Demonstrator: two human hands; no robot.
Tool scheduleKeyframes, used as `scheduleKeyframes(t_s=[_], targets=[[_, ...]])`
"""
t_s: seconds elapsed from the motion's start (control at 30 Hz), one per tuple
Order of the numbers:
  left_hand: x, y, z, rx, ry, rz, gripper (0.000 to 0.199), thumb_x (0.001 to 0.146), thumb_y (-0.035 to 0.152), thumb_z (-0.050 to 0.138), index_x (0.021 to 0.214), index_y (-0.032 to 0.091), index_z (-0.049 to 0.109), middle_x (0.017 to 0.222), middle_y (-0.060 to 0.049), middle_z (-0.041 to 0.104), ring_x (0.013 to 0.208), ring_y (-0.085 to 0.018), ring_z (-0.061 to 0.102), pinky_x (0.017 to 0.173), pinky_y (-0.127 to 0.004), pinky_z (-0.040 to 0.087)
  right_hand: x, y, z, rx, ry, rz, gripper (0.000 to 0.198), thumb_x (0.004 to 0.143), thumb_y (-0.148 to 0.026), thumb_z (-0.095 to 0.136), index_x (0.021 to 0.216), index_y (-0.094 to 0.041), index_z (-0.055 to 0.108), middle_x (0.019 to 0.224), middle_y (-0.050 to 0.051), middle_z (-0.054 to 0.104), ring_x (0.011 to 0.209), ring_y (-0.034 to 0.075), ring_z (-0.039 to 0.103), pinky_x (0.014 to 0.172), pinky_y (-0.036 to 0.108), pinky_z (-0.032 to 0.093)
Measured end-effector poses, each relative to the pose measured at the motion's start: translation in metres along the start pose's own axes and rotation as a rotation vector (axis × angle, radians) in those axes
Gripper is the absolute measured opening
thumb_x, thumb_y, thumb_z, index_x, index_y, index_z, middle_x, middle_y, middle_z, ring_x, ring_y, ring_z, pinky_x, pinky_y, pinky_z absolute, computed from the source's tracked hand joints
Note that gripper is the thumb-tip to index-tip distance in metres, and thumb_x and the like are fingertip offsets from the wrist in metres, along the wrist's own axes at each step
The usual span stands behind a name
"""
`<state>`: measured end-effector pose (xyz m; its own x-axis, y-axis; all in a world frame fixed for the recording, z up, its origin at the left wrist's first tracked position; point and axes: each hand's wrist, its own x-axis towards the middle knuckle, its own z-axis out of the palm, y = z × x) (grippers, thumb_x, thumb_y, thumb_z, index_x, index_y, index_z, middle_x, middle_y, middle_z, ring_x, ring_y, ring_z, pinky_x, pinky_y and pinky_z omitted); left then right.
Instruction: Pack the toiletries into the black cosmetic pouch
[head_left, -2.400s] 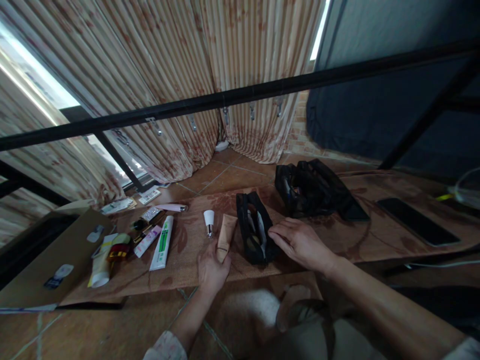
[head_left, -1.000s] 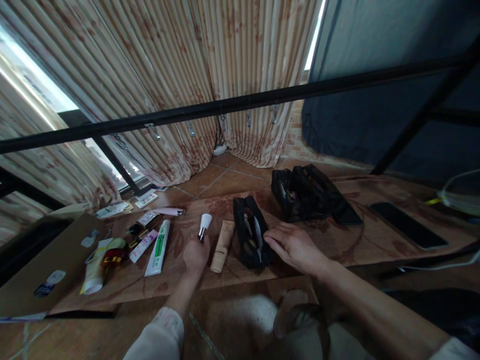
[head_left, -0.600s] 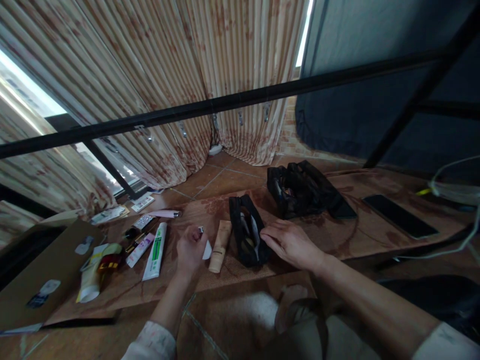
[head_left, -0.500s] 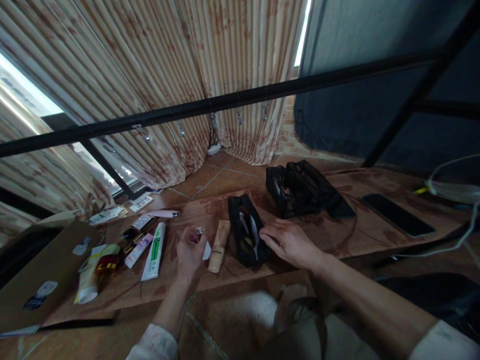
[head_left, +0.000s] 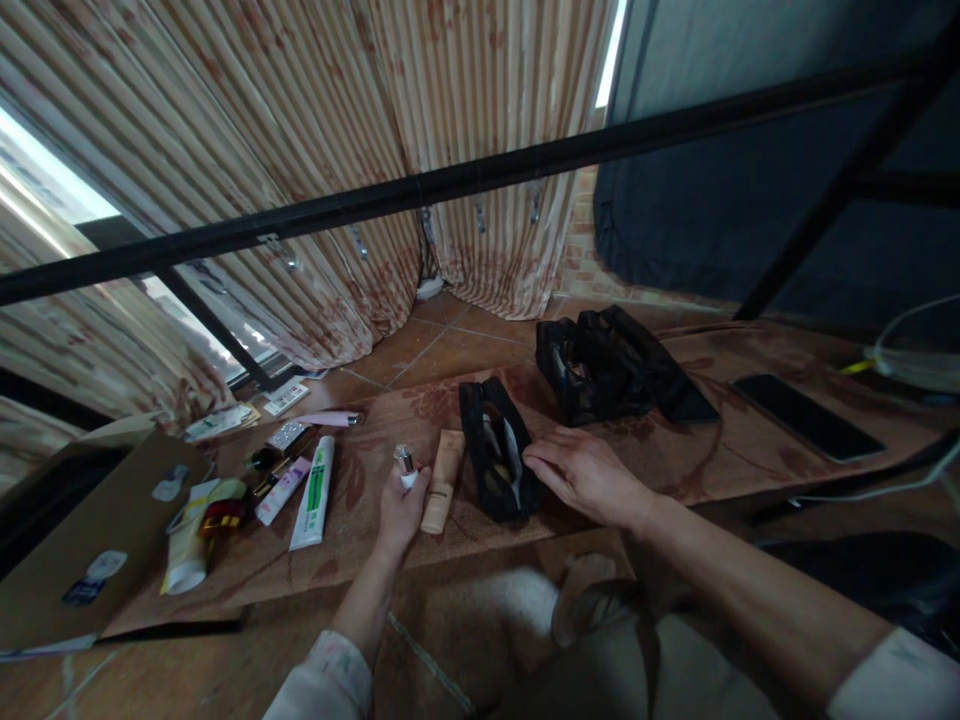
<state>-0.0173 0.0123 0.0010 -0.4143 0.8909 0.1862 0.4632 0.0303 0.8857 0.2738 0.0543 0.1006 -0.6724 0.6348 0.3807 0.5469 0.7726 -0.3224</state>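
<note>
My left hand (head_left: 399,515) is closed around a small bottle with a silver cap (head_left: 406,462) and a white body, cap end up. Just right of that hand a beige squeeze tube (head_left: 444,478) lies on the brown cloth. Beyond the tube stands an unzipped black pouch (head_left: 480,485), its mouth facing up with a few items partly visible inside. The fingers of my right hand (head_left: 589,475) are pinched at the pouch's right edge. To the left of my left hand lies a white and green tube (head_left: 313,495).
Several cosmetics, among them a purple-white tube (head_left: 283,491) and a cream tube (head_left: 186,555), lie near a cardboard box (head_left: 124,530). Behind the pouch sits a larger black mesh bag (head_left: 592,370). A phone (head_left: 810,415) lies at right. A dark metal rail (head_left: 420,187) crosses behind.
My left hand has turned and shifted slightly right, so the bottle's silver cap and white body now show above the fingers. My right hand stays at the pouch's edge.
</note>
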Motion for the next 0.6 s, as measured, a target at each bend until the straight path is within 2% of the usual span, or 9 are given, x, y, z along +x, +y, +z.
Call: scheduleKeyframes(t_s=[0.2,0.3,0.43,0.5,0.6], targets=[[0.003,0.002,-0.003,0.074,0.022,-0.009,0.037,0.087,0.052,0.045,0.075,0.018,0.056,0.067,-0.001,0.059,0.062,-0.015,0.055,0.065,-0.027,0.044,0.000,0.000,0.000,-0.004,-0.019,0.015,0.031,0.099,-0.030,0.040,0.089,-0.019,0.067,0.082,0.006,0.069,0.083,0.019,0.060,0.081,0.032,0.043],[0.005,0.000,-0.004,-0.077,0.029,-0.126,0.043,0.086,0.056,0.041,0.074,0.018,0.057,0.063,-0.001,0.060,0.057,-0.014,0.055,0.059,-0.027,0.044,0.001,0.000,-0.001,-0.015,-0.020,0.013,0.031,0.099,-0.030,0.040,0.089,-0.019,0.067,0.082,0.006,0.069,0.082,0.019,0.060,0.079,0.032,0.043],[0.008,-0.006,-0.007,-0.349,0.037,-0.316,0.048,0.082,0.059,0.040,0.084,0.016,0.060,0.066,-0.003,0.064,0.054,-0.016,0.057,0.053,-0.028,0.046,0.000,0.001,0.000,-0.010,-0.015,0.002,0.031,0.099,-0.030,0.040,0.090,-0.020,0.068,0.082,0.006,0.069,0.080,0.019,0.060,0.080,0.033,0.042],[0.009,-0.007,-0.009,-0.426,0.008,-0.345,0.046,0.080,0.057,0.042,0.087,0.015,0.060,0.065,-0.002,0.063,0.053,-0.015,0.058,0.053,-0.027,0.047,0.000,0.001,0.000,-0.008,-0.021,0.004,0.031,0.099,-0.030,0.040,0.090,-0.020,0.068,0.082,0.006,0.069,0.080,0.019,0.059,0.080,0.033,0.042],[0.009,-0.005,-0.011,-0.495,-0.024,-0.317,0.042,0.079,0.052,0.045,0.088,0.014,0.061,0.061,-0.001,0.061,0.051,-0.013,0.056,0.052,-0.025,0.045,0.000,0.002,0.001,-0.008,-0.032,0.008,0.031,0.099,-0.030,0.040,0.089,-0.020,0.068,0.082,0.006,0.069,0.081,0.019,0.059,0.081,0.032,0.042]])
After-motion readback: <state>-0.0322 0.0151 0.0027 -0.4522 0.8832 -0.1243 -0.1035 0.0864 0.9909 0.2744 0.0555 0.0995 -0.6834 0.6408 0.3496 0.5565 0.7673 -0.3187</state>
